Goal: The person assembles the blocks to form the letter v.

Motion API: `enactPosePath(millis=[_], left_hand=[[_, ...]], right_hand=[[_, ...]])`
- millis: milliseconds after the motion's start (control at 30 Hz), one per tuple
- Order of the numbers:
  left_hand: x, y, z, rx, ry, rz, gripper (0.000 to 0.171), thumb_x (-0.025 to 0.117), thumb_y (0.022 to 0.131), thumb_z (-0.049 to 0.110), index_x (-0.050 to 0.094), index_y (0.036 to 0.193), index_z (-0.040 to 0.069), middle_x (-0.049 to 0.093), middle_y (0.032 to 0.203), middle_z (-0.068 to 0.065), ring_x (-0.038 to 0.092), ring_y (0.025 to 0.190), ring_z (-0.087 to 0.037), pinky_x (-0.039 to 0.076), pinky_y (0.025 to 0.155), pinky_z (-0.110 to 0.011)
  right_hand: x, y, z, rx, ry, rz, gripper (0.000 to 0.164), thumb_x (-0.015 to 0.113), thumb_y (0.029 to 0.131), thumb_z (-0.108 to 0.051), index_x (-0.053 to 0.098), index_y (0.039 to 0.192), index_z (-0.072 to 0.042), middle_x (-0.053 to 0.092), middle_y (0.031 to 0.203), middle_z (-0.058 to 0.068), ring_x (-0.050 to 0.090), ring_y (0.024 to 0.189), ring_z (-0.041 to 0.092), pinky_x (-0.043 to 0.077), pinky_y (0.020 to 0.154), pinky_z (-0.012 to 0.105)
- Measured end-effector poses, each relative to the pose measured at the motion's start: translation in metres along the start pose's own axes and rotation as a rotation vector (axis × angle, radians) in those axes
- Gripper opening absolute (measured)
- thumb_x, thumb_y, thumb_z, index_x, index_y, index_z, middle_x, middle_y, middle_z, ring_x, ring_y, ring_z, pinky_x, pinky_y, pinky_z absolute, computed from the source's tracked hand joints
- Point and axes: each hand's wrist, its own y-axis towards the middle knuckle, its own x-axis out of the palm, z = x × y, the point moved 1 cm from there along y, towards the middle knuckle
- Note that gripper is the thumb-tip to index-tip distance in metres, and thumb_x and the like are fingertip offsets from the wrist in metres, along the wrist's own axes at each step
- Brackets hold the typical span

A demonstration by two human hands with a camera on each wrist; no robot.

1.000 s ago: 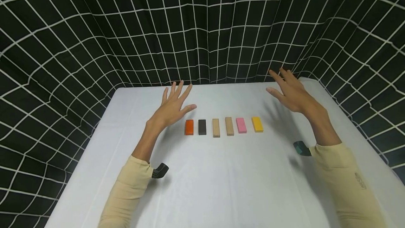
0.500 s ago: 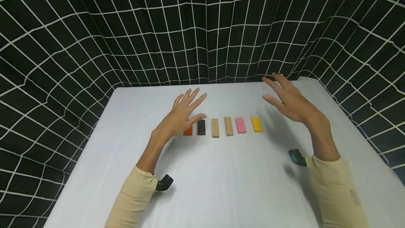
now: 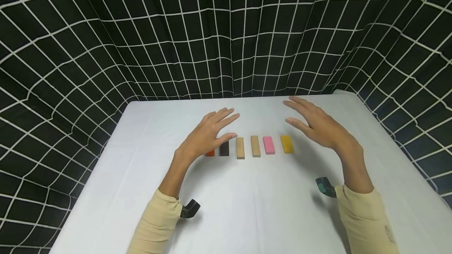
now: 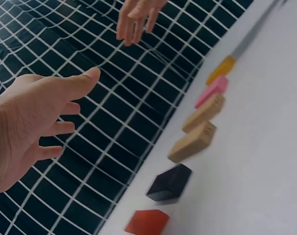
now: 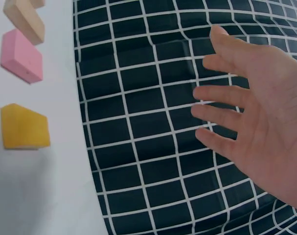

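Note:
Several small rectangular blocks lie in a row across the white table. From left to right they are an orange-red block [image 4: 147,222], a black block [image 3: 224,149], two tan wooden blocks [image 3: 240,148] [image 3: 256,146], a pink block [image 3: 268,145] and a yellow block [image 3: 287,144]. My left hand [image 3: 206,132] hovers above the row's left end with fingers spread, partly hiding the orange-red and black blocks in the head view. My right hand [image 3: 319,124] is raised to the right of the yellow block, fingers extended and holding nothing.
A white cloth covers the table [image 3: 226,207]. Dark fabric with a white grid [image 3: 197,34] rises behind it and along both sides. A small dark device [image 3: 190,208] sits at the left cuff, another device [image 3: 325,187] at the right.
My left hand has moved rightward and nearer, now overlapping the two leftmost blocks. My right hand has come a little left and nearer. The blocks stay where they were.

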Motion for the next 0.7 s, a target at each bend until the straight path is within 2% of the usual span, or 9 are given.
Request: enactPosePath(millis=[167, 367, 567, 700], left_hand=[[0.011, -0.002, -0.001, 0.026, -0.018, -0.073, 0.058, 0.063, 0.104, 0.041, 0.051, 0.156, 0.019, 0.051, 0.162, -0.008, 0.047, 0.153, -0.028, 0.037, 0.128, -0.052], [0.016, -0.002, 0.001, 0.059, -0.052, -0.119, 0.055, 0.071, 0.100, 0.033, 0.058, 0.150, 0.016, 0.060, 0.154, -0.005, 0.053, 0.147, -0.022, 0.038, 0.127, -0.050], [0.022, -0.001, 0.002, 0.072, -0.052, -0.171, 0.042, 0.076, 0.097, 0.024, 0.070, 0.137, 0.012, 0.070, 0.142, -0.003, 0.062, 0.138, -0.019, 0.041, 0.125, -0.050], [0.026, 0.000, 0.000, 0.099, -0.021, -0.238, 0.031, 0.074, 0.098, 0.025, 0.077, 0.126, 0.013, 0.073, 0.137, -0.002, 0.066, 0.133, -0.018, 0.042, 0.124, -0.051]], right_hand=[[0.007, 0.000, 0.001, -0.043, -0.011, 0.019, 0.062, 0.056, 0.107, -0.044, 0.038, 0.163, -0.023, 0.030, 0.173, 0.009, 0.028, 0.160, 0.038, 0.027, 0.126, 0.069], [0.012, 0.004, -0.004, -0.074, -0.020, 0.020, 0.060, 0.059, 0.107, -0.039, 0.041, 0.162, -0.020, 0.037, 0.170, 0.010, 0.034, 0.158, 0.037, 0.030, 0.126, 0.066], [0.020, 0.008, -0.012, -0.086, -0.031, -0.064, 0.063, 0.054, 0.107, -0.048, 0.041, 0.161, -0.018, 0.041, 0.168, 0.011, 0.037, 0.156, 0.038, 0.031, 0.125, 0.066], [0.029, 0.009, -0.014, -0.108, -0.021, -0.088, 0.058, 0.057, 0.107, -0.040, 0.045, 0.159, -0.015, 0.046, 0.165, 0.011, 0.041, 0.154, 0.037, 0.035, 0.125, 0.064]])
